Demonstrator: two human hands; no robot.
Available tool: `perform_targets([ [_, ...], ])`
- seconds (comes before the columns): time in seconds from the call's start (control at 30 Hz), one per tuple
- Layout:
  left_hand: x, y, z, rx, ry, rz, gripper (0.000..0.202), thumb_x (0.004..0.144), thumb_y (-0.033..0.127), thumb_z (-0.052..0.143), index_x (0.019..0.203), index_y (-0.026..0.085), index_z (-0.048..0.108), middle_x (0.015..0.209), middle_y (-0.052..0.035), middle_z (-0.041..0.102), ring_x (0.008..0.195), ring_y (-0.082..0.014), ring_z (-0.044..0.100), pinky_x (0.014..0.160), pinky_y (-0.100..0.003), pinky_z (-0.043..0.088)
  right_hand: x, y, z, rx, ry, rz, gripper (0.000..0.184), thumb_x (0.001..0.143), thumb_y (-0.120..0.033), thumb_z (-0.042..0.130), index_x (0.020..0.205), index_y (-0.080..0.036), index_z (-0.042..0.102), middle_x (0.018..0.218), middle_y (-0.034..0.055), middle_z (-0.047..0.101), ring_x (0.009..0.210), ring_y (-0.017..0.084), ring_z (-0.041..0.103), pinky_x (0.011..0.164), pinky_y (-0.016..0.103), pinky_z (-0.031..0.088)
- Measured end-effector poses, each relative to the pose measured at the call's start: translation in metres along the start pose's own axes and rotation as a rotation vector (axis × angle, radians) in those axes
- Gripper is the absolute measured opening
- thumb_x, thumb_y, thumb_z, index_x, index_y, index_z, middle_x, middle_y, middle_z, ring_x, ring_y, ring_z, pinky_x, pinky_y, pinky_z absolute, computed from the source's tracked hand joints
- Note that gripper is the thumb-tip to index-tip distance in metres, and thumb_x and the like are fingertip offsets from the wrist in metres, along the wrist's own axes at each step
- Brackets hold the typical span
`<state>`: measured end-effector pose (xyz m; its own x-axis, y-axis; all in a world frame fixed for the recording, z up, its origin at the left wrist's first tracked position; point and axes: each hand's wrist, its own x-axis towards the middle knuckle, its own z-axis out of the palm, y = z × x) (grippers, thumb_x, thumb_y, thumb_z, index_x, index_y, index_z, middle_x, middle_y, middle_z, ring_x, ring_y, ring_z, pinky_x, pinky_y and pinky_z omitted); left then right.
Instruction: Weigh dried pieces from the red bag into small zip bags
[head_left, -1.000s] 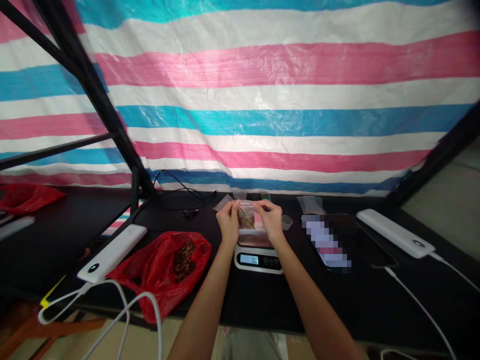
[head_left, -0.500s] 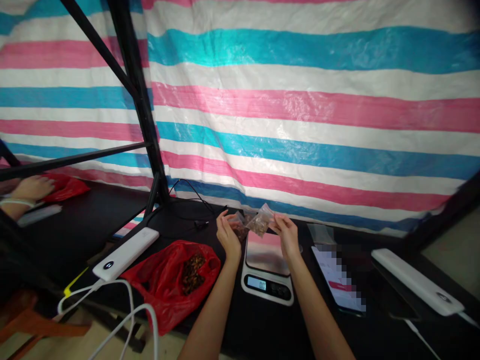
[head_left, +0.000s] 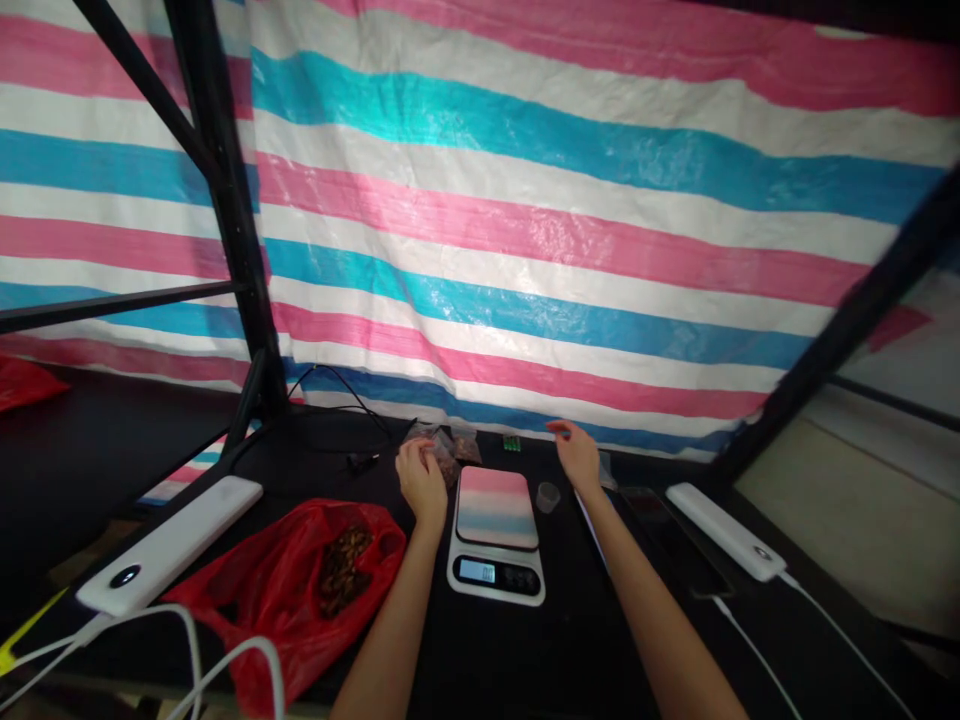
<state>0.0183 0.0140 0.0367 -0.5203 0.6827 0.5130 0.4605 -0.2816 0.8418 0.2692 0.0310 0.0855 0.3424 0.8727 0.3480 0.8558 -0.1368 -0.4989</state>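
left hand [head_left: 421,482] pinches a small filled bag [head_left: 442,452] beside the scale [head_left: 495,510], right hand [head_left: 576,458] raised, loosely spread.

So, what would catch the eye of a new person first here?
The pink, blue and white striped tarp fills the back. In front, a red bag of brown pieces lies at the left on the black table, and a kitchen scale sits between the left hand and the right hand.
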Motion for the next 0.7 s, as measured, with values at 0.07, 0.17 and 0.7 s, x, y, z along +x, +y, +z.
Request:
perform_targets([
  [0.07,0.000,-0.001,0.003,0.067,-0.029,0.030,0.015,0.077,0.011,0.043,0.080,0.019,0.056,0.095,-0.0062,0.056,0.094,-0.0224,0.049,0.083,-0.037,0.037,0.004,0.034,-0.018,-0.191,-0.119,-0.008,0.031,0.079,-0.017,0.044,0.102,-0.024,0.062,0.106,0.0030,0.065,0.094,0.018,0.060,0.078,0.026,0.042],
  [0.17,0.000,-0.003,0.007,0.095,-0.051,0.041,0.015,0.078,0.013,0.043,0.081,0.019,0.057,0.098,-0.0066,0.056,0.095,-0.0239,0.048,0.083,-0.038,0.037,0.003,0.070,-0.030,-0.305,-0.218,0.045,0.033,0.069,-0.024,0.062,0.102,-0.021,0.064,0.104,0.0067,0.066,0.096,0.023,0.060,0.077,0.030,0.043],
  [0.7,0.001,0.005,0.005,-0.159,-0.105,0.128,0.017,0.078,0.013,0.039,0.072,0.019,0.053,0.077,-0.0025,0.056,0.076,-0.0168,0.053,0.071,-0.028,0.041,-0.006,0.020,-0.038,0.037,0.172,0.035,0.041,0.088,-0.043,0.035,0.097,-0.022,0.069,0.096,0.0099,0.069,0.092,0.026,0.061,0.079,0.033,0.041],
])
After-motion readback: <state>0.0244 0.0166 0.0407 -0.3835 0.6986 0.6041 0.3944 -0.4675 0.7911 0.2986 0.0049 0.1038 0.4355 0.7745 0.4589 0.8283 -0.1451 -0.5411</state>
